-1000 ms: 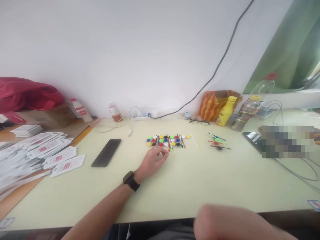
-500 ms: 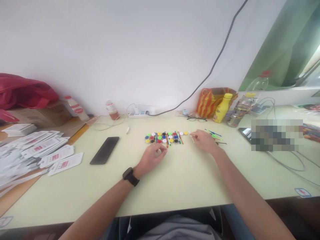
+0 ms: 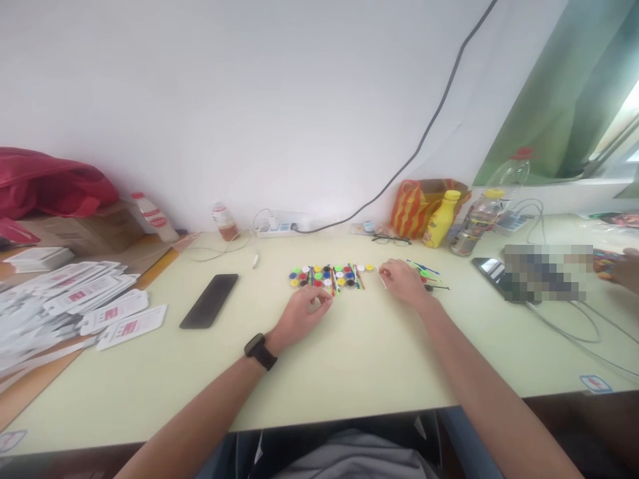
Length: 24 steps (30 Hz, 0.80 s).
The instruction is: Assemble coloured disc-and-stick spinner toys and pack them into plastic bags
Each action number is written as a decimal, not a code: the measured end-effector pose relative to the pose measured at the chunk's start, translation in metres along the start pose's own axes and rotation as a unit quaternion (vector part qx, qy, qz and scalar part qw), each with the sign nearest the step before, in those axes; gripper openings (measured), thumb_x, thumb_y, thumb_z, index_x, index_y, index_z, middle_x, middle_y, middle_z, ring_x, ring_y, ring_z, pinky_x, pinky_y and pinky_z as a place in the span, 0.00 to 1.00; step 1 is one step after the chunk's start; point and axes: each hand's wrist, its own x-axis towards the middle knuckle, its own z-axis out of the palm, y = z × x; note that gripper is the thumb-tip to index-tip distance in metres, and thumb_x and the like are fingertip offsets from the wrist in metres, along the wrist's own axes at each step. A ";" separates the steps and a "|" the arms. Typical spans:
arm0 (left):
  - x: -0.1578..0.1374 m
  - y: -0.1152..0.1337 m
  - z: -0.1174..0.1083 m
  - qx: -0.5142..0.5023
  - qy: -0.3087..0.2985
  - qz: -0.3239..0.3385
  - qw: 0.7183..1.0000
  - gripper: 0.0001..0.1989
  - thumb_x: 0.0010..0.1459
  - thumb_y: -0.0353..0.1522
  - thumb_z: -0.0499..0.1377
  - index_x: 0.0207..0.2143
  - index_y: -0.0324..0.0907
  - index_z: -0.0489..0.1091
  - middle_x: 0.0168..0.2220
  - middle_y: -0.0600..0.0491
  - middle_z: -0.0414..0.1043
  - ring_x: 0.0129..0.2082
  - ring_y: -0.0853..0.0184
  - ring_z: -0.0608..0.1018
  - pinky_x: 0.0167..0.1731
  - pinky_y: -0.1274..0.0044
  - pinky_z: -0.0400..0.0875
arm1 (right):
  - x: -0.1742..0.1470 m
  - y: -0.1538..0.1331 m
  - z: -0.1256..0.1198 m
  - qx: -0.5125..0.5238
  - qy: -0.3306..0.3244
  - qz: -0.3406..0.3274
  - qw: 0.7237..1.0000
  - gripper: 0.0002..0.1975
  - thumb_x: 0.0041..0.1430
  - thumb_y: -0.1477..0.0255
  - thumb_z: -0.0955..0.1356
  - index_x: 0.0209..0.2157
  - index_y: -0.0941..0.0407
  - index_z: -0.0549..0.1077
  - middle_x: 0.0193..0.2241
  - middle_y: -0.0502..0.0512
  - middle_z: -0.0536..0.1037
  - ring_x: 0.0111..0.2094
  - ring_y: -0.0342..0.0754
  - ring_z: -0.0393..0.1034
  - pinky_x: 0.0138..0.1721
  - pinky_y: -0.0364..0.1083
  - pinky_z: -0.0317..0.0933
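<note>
Rows of small round coloured discs [image 3: 318,275], in yellow, white, blue, red, green and black, lie in the middle of the table. Thin coloured sticks [image 3: 358,278] lie in groups among them. My left hand [image 3: 305,309], with a black watch at the wrist, rests just in front of the discs. Its thumb and forefinger curl together, and anything between them is too small to make out. To the right of the rows, my right hand [image 3: 405,281] pinches a thin white stick [image 3: 383,278]. More loose sticks [image 3: 430,269] show beyond that hand, partly hidden by it.
A black phone [image 3: 210,301] lies to the left, beside piled white tags [image 3: 120,313]. Along the wall stand a power strip [image 3: 277,229], glasses [image 3: 392,239], a yellow bottle [image 3: 442,219] and clear bottles. Another person's hand [image 3: 626,271] is at the far right.
My right hand has shifted slightly, its fingers more curled around the white stick. My left hand stays nearly still. Another person's hand has come into view at the right edge.
</note>
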 end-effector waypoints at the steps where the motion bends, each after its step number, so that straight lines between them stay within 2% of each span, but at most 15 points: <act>1: 0.000 0.000 0.000 0.002 0.004 0.000 1.000 0.08 0.68 0.36 0.59 0.37 0.44 0.75 0.37 0.52 0.80 0.37 0.64 0.76 0.38 0.72 0.69 | 0.000 -0.001 0.000 0.006 0.001 -0.007 1.000 0.08 0.64 0.78 0.65 0.35 0.54 0.75 0.36 0.56 0.78 0.42 0.52 0.69 0.39 0.48 0.58; 5: 0.000 -0.002 -0.001 0.008 0.008 0.007 1.000 0.07 0.67 0.34 0.59 0.37 0.44 0.76 0.35 0.53 0.79 0.36 0.64 0.76 0.38 0.72 0.69 | 0.000 -0.004 -0.004 0.037 0.022 -0.033 0.999 0.07 0.66 0.76 0.63 0.36 0.54 0.72 0.38 0.56 0.77 0.43 0.52 0.68 0.44 0.49 0.60; 10: 0.000 -0.005 0.000 0.008 0.010 0.006 1.000 0.06 0.67 0.34 0.59 0.39 0.45 0.76 0.34 0.54 0.78 0.35 0.65 0.75 0.36 0.73 0.67 | 0.001 -0.005 -0.010 0.082 0.070 -0.039 0.993 0.07 0.70 0.72 0.59 0.41 0.54 0.68 0.44 0.59 0.76 0.50 0.56 0.65 0.51 0.53 0.60; 13: 0.000 -0.005 0.000 0.007 0.001 0.009 1.000 0.07 0.67 0.34 0.59 0.37 0.44 0.76 0.33 0.54 0.78 0.33 0.66 0.74 0.36 0.73 0.67 | 0.001 -0.006 -0.010 0.102 0.073 -0.045 0.991 0.07 0.69 0.71 0.59 0.41 0.53 0.67 0.46 0.59 0.76 0.52 0.56 0.65 0.53 0.53 0.60; 17: 0.001 -0.003 -0.001 0.005 -0.007 0.010 1.000 0.07 0.68 0.33 0.59 0.36 0.44 0.76 0.33 0.54 0.78 0.33 0.66 0.74 0.37 0.73 0.67 | 0.000 -0.008 -0.008 0.115 0.067 -0.035 0.991 0.07 0.71 0.69 0.59 0.41 0.53 0.66 0.45 0.59 0.76 0.50 0.56 0.67 0.49 0.52 0.62; 21: 0.001 -0.001 -0.001 0.004 -0.012 0.008 1.000 0.07 0.67 0.33 0.59 0.36 0.44 0.75 0.34 0.54 0.78 0.34 0.66 0.74 0.37 0.73 0.66 | -0.003 -0.011 -0.005 0.124 0.055 -0.013 0.991 0.09 0.73 0.67 0.57 0.42 0.53 0.65 0.35 0.56 0.76 0.37 0.54 0.70 0.38 0.50 0.61; 24: 0.001 0.000 -0.001 0.002 -0.016 0.005 1.000 0.07 0.68 0.33 0.59 0.35 0.43 0.75 0.34 0.54 0.78 0.33 0.66 0.73 0.37 0.73 0.66 | -0.004 -0.015 -0.002 0.135 0.052 -0.018 0.989 0.10 0.73 0.68 0.56 0.44 0.53 0.66 0.38 0.57 0.77 0.38 0.53 0.71 0.39 0.49 0.61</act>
